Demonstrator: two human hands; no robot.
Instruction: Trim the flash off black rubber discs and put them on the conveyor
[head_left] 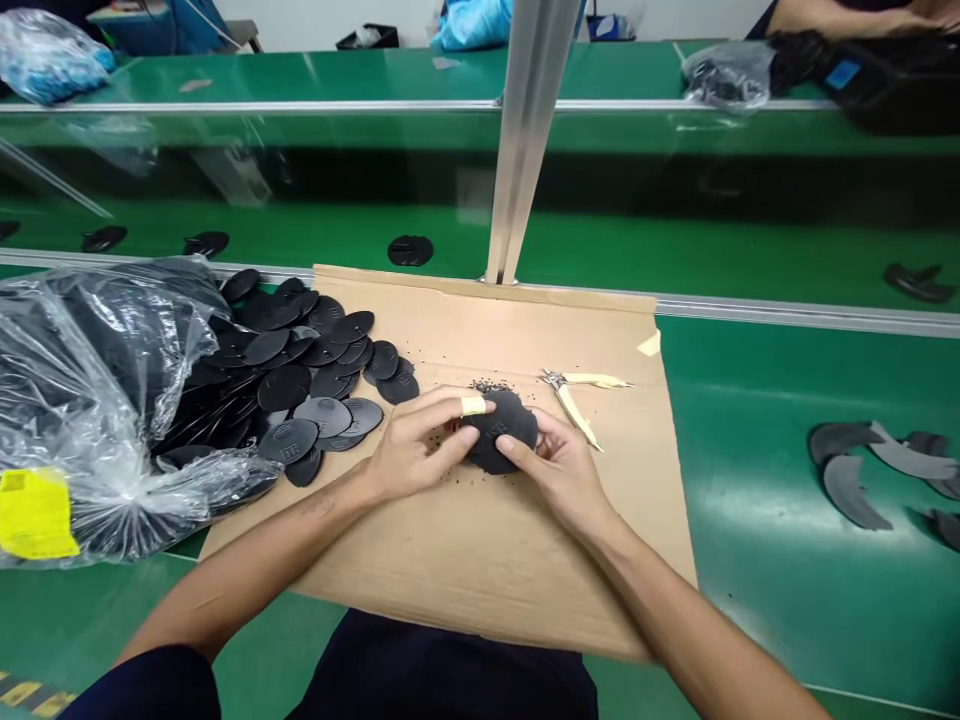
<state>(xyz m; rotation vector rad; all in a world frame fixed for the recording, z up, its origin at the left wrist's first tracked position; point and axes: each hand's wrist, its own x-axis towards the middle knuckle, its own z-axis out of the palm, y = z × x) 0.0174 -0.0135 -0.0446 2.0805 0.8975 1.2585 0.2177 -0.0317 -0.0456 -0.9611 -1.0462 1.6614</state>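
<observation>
Both of my hands hold one round black plastic disc (pixel 504 425) just above a sheet of brown cardboard (pixel 480 540). My left hand (pixel 420 445) grips its left side, with a band of yellow tape around one finger. My right hand (pixel 559 465) grips its right side, thumb on top. Small black crumbs lie scattered on the cardboard around the disc. A pair of small cutters with cream handles (pixel 581 395) lies on the cardboard just right of my hands.
A heap of black discs (pixel 300 370) spills from a clear plastic bag (pixel 82 400) at left. Curved black pieces (pixel 877 465) lie on the green table at right. A metal post (pixel 525 140) rises behind the cardboard. Another person's arm (pixel 847 18) rests at far right.
</observation>
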